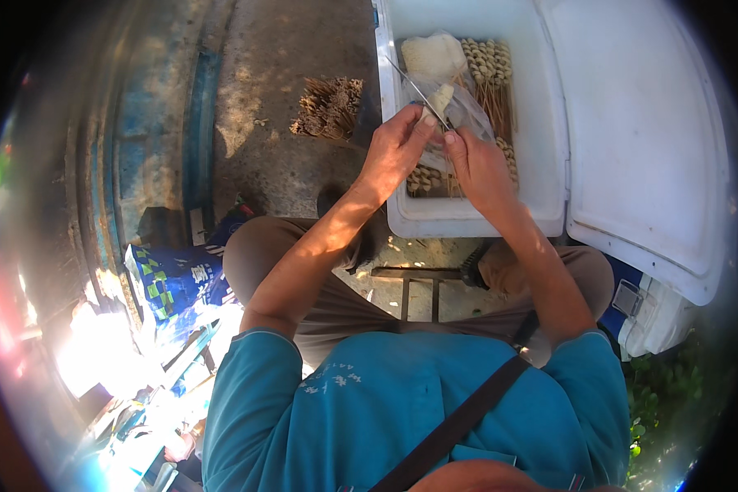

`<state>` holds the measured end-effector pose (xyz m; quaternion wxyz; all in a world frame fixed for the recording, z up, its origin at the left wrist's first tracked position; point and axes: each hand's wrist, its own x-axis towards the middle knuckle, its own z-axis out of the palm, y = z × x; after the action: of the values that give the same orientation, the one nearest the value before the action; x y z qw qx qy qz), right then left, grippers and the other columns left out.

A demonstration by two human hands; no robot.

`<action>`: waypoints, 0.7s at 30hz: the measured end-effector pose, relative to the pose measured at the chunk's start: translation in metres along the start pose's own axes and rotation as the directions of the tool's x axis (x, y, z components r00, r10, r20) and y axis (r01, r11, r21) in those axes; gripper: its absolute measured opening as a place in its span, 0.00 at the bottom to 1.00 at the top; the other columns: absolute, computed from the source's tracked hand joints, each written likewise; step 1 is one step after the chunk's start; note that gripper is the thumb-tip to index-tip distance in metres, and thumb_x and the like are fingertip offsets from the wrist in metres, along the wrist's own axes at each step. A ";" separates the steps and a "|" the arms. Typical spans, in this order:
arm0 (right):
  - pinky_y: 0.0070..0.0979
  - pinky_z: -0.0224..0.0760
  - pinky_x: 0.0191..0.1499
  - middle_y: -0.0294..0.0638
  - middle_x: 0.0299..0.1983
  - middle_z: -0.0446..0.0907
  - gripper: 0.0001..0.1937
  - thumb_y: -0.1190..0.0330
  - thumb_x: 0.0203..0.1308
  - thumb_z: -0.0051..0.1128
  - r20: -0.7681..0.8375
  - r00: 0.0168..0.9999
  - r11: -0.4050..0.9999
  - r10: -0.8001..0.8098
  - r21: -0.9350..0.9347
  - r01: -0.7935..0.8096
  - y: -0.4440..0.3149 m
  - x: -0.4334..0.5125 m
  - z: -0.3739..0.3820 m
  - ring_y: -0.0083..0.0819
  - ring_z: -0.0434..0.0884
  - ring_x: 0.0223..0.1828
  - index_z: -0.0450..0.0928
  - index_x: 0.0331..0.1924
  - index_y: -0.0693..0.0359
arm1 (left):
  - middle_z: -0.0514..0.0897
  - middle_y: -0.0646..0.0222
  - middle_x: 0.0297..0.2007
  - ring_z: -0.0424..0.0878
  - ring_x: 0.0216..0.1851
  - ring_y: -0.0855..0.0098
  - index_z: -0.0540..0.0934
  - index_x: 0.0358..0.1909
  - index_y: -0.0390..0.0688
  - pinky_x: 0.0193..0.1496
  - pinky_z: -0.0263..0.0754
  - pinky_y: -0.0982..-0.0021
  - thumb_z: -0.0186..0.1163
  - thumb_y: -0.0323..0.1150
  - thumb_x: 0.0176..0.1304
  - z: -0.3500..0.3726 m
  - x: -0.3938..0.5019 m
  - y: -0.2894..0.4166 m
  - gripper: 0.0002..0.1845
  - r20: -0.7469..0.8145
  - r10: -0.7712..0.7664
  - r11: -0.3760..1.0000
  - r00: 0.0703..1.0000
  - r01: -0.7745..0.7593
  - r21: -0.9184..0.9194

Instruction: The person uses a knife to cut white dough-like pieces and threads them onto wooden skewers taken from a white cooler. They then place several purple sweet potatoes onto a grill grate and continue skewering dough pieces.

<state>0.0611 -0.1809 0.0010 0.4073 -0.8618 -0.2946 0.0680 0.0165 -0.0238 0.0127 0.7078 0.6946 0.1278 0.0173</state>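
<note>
Both hands are over an open white cooler box (476, 218). My left hand (393, 144) pinches a pale, soft-looking piece of food (438, 101) between thumb and fingers. My right hand (484, 169) grips the near end of a long thin metal blade (413, 83), which slants up to the left across the food piece. Its handle is hidden by the fingers. Beneath the hands lies a clear plastic bag (476, 117). A whitish stack of food sheets (433, 55) sits behind it in the box. Skewers of pale twisted food (489, 61) line the box's right side, and more skewered pieces (423, 179) show near its front.
The box's lid (646, 141) is swung out to the right. On the concrete floor (264, 154), left of the box, stands a bundle of thin brown sticks (329, 109). A blue printed sack (181, 277) leans by my left knee. A low metal frame (415, 273) lies between my feet.
</note>
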 end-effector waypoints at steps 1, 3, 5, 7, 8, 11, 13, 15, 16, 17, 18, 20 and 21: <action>0.41 0.65 0.27 0.51 0.19 0.75 0.19 0.57 0.71 0.39 0.008 1.000 1.000 0.013 -0.014 -0.013 -0.001 0.001 0.000 0.53 0.76 0.23 0.71 0.32 0.65 | 0.80 0.72 0.27 0.70 0.24 0.86 0.76 0.40 0.38 0.26 0.65 0.80 0.57 0.35 0.67 -0.002 0.002 -0.002 0.10 -0.035 0.040 0.997 0.999 -0.037 0.061; 0.40 0.66 0.27 0.50 0.19 0.75 0.19 0.57 0.72 0.39 0.018 0.999 0.999 0.033 -0.040 -0.033 -0.003 0.003 -0.002 0.52 0.76 0.23 0.72 0.31 0.65 | 0.80 0.71 0.27 0.72 0.25 0.86 0.76 0.42 0.38 0.27 0.67 0.80 0.56 0.36 0.67 -0.009 0.010 0.000 0.11 -0.097 0.131 0.976 0.987 -0.111 0.190; 0.40 0.66 0.27 0.50 0.20 0.75 0.19 0.57 0.72 0.38 0.012 1.000 1.000 0.022 -0.007 -0.022 -0.001 -0.002 -0.002 0.52 0.76 0.23 0.72 0.31 0.65 | 0.81 0.69 0.26 0.68 0.19 0.86 0.75 0.40 0.39 0.21 0.62 0.81 0.55 0.36 0.67 -0.011 0.013 0.008 0.10 -0.168 0.097 0.994 0.981 -0.103 -0.028; 0.40 0.66 0.27 0.50 0.20 0.76 0.19 0.57 0.72 0.38 0.017 0.999 0.999 0.032 0.021 -0.032 0.000 -0.006 0.000 0.52 0.76 0.23 0.72 0.31 0.65 | 0.81 0.68 0.26 0.65 0.16 0.86 0.74 0.38 0.40 0.18 0.59 0.82 0.55 0.37 0.68 -0.023 0.016 0.016 0.10 -0.115 -0.049 0.969 0.992 0.019 -0.245; 0.40 0.66 0.27 0.50 0.20 0.76 0.19 0.57 0.72 0.38 0.019 0.999 0.998 0.045 0.031 -0.046 0.000 -0.006 0.001 0.51 0.77 0.23 0.72 0.31 0.65 | 0.82 0.69 0.26 0.61 0.15 0.86 0.73 0.35 0.41 0.17 0.55 0.82 0.54 0.38 0.68 -0.014 0.009 0.017 0.10 -0.079 -0.049 0.983 0.996 0.034 -0.181; 0.44 0.65 0.26 0.54 0.20 0.75 0.17 0.58 0.70 0.41 0.022 1.000 0.999 0.017 0.044 -0.018 -0.002 0.001 -0.001 0.55 0.76 0.23 0.72 0.33 0.64 | 0.82 0.70 0.27 0.62 0.16 0.86 0.73 0.35 0.40 0.17 0.55 0.82 0.54 0.38 0.69 -0.002 0.004 -0.002 0.11 0.012 0.010 0.991 1.000 -0.009 -0.132; 0.47 0.64 0.26 0.55 0.19 0.74 0.16 0.58 0.70 0.42 0.014 1.000 1.000 0.007 0.026 -0.008 -0.002 0.001 -0.002 0.56 0.75 0.23 0.72 0.34 0.64 | 0.82 0.70 0.27 0.62 0.15 0.86 0.73 0.35 0.40 0.17 0.55 0.82 0.54 0.37 0.69 -0.004 0.009 -0.002 0.10 -0.082 0.105 0.994 0.991 -0.107 -0.018; 0.46 0.64 0.26 0.55 0.19 0.74 0.16 0.58 0.70 0.41 0.019 1.000 1.000 0.012 -0.008 -0.012 -0.001 -0.002 -0.001 0.56 0.75 0.23 0.72 0.34 0.64 | 0.82 0.69 0.27 0.62 0.15 0.86 0.73 0.36 0.40 0.17 0.54 0.82 0.54 0.37 0.69 -0.010 0.015 0.000 0.10 -0.150 0.103 0.991 0.983 -0.115 -0.073; 0.46 0.64 0.26 0.55 0.19 0.74 0.17 0.58 0.70 0.41 0.027 0.999 1.000 0.022 0.017 -0.023 -0.002 -0.003 -0.001 0.56 0.75 0.23 0.72 0.34 0.64 | 0.81 0.69 0.27 0.62 0.15 0.85 0.73 0.36 0.40 0.17 0.54 0.82 0.54 0.37 0.69 -0.016 0.017 0.003 0.10 -0.168 0.048 0.979 0.985 -0.079 -0.187; 0.46 0.64 0.26 0.55 0.19 0.74 0.17 0.58 0.70 0.41 0.035 0.999 0.999 0.032 0.042 -0.034 -0.004 -0.003 -0.002 0.56 0.75 0.23 0.72 0.34 0.64 | 0.81 0.69 0.27 0.62 0.15 0.85 0.72 0.36 0.41 0.16 0.54 0.82 0.54 0.37 0.69 -0.020 0.019 0.006 0.10 -0.179 -0.010 0.953 0.984 -0.045 -0.300; 0.46 0.64 0.25 0.55 0.19 0.74 0.17 0.58 0.70 0.41 0.049 0.998 0.997 0.045 0.066 -0.048 -0.004 -0.004 -0.002 0.56 0.75 0.23 0.72 0.33 0.64 | 0.82 0.68 0.27 0.62 0.15 0.84 0.72 0.36 0.41 0.16 0.53 0.82 0.53 0.38 0.69 -0.018 0.013 0.012 0.10 -0.107 -0.043 0.959 0.993 0.011 -0.283; 0.46 0.64 0.25 0.55 0.19 0.74 0.17 0.58 0.70 0.41 0.034 0.999 0.996 0.020 0.081 -0.023 -0.003 -0.001 0.000 0.56 0.75 0.23 0.71 0.33 0.64 | 0.81 0.70 0.28 0.63 0.15 0.85 0.73 0.39 0.39 0.18 0.56 0.81 0.53 0.39 0.69 -0.006 0.004 0.008 0.11 0.007 -0.144 0.939 0.990 0.139 -0.314; 0.46 0.64 0.25 0.55 0.19 0.74 0.17 0.58 0.70 0.41 0.023 1.000 0.996 0.009 0.085 -0.011 -0.003 0.000 0.000 0.56 0.75 0.23 0.71 0.33 0.64 | 0.81 0.71 0.28 0.63 0.16 0.85 0.74 0.40 0.39 0.18 0.56 0.81 0.54 0.39 0.69 -0.002 0.001 0.008 0.12 0.055 -0.146 0.931 0.988 0.156 -0.331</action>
<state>0.0603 -0.1795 0.0036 0.4401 -0.8443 -0.2915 0.0922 0.0183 -0.0216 0.0200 0.8162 0.5529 0.1657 -0.0260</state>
